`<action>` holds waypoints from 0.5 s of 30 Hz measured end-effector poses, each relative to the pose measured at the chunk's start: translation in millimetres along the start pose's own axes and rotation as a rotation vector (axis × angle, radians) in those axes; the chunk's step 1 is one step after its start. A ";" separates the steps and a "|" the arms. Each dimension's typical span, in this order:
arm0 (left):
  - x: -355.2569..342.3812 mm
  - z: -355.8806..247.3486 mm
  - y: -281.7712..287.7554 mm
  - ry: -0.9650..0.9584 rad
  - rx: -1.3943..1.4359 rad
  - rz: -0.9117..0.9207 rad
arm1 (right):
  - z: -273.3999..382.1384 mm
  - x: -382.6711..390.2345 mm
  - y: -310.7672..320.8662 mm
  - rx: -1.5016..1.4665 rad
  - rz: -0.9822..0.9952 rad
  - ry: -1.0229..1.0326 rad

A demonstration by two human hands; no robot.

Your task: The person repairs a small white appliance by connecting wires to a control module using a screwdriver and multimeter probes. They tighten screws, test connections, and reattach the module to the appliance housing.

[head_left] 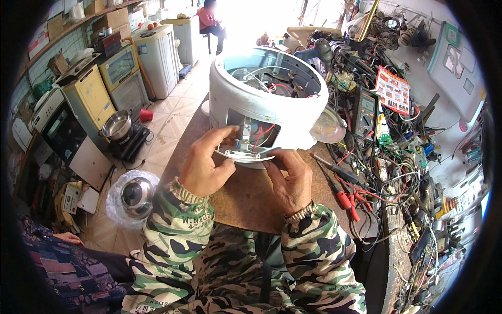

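A white round cooker body [300, 118], probably an electric pressure cooker, stands open-topped on the brown workbench [235, 201]. Red, white and blue wires show inside it and through the rectangular opening in its front. Below that opening, a thin curved white panel [246, 155] is tipped outward, its inner side with small posts facing up. My right hand [290, 175] pinches the panel's right end between thumb and fingers. Curled round the left end is my left hand [209, 159], its fingertips reaching to the opening's left edge; the exact grip there is partly hidden.
Right of the cooker lie red-handled test probes [345, 200], a multimeter [366, 112] and heaps of cables. A clear bowl-like part [329, 125] sits beside the body. On the floor at left are a pot lid [137, 196] and a hotplate with a pot [117, 125]. Another person sits at lower left.
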State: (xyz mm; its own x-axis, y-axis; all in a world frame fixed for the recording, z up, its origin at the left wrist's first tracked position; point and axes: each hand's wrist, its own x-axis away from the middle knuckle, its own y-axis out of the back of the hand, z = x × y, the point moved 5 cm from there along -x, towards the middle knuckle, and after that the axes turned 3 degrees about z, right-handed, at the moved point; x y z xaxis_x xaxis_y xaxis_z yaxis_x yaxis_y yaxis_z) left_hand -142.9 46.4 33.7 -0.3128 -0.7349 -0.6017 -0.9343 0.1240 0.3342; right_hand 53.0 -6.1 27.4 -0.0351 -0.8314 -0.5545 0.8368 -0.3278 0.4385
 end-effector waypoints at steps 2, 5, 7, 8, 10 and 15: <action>1.3 -4.1 1.5 -0.029 0.003 -0.033 | -12.8 0.4 -2.8 -0.096 0.002 -0.047; 0.7 -19.0 4.0 -0.067 -0.041 -0.026 | -16.7 0.3 -1.5 -0.143 0.018 -0.099; 0.5 -19.1 4.2 -0.076 -0.086 0.003 | -18.1 -1.3 -5.0 -0.232 0.035 -0.120; -0.2 -16.0 3.0 -0.053 -0.002 -0.032 | -19.9 -1.1 -5.7 -0.219 0.031 -0.129; -1.3 -9.9 -2.0 -0.007 0.168 -0.101 | -22.4 -0.5 -7.0 -0.193 0.021 -0.147; 0.0 -9.8 0.7 -0.018 0.077 -0.153 | -25.5 2.3 -12.2 -0.297 0.043 -0.274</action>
State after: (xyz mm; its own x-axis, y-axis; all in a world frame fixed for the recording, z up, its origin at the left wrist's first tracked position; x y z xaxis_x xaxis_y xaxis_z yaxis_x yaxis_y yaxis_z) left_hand -141.8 40.0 41.0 -0.1687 -0.7375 -0.6540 -0.9813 0.0632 0.1818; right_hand 56.6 7.5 2.7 -0.1072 -0.9434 -0.3137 0.9608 -0.1795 0.2114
